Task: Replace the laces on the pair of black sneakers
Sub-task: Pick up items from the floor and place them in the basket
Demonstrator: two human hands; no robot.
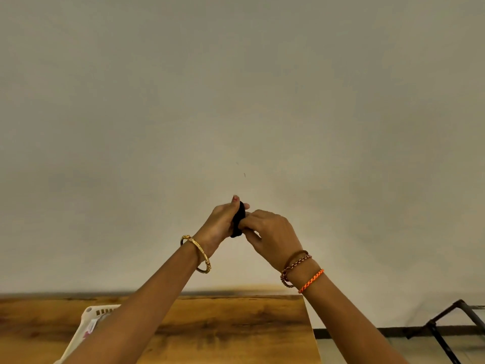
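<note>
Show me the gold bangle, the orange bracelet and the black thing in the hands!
gold bangle (197, 254): head view, on its band at the left wrist.
orange bracelet (311, 280): head view, mid-braid.
black thing (239, 215): head view, its visible middle between both hands.

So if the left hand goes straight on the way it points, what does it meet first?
Probably only the plain wall. The left hand, gripping a black object, points up and forward; depth is unclear.

both hands raised before a plain pale wall: left hand (219, 223) wrapped around a small black bundle (238, 219), right hand (271, 236) touching it, fingers pinching its near side. below the forearms, wooden table (223, 327); under the left forearm, pale basket (86, 329).
</note>
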